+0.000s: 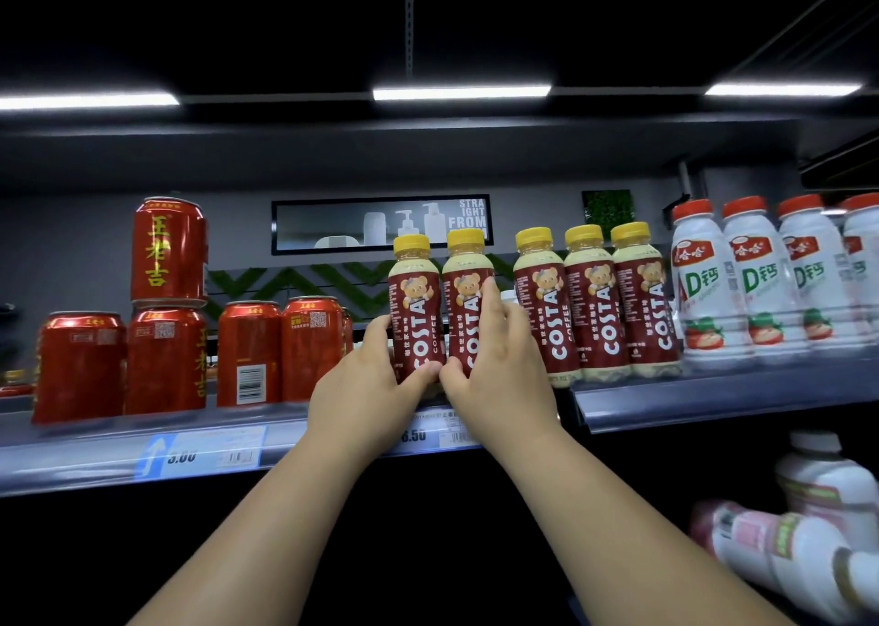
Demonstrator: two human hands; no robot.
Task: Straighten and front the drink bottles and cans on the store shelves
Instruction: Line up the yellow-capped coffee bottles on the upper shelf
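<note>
Two yellow-capped Costa coffee bottles stand side by side at the shelf front, labels facing me. My left hand (366, 383) grips the left Costa bottle (414, 292) low on its body. My right hand (499, 364) grips the right Costa bottle (468, 287), fingers round its right side, thumb near its base. To the right, three more Costa bottles (592, 306) stand in a row. On the left are red cans (249, 354), one can (169, 249) stacked on another; some show barcodes.
White AD-calcium milk bottles (756, 287) line the shelf at the right. The shelf edge (119, 454) carries price tags. On the lower shelf at the right, white bottles (780, 544) lie on their sides. A dark shelf underside with light strips hangs overhead.
</note>
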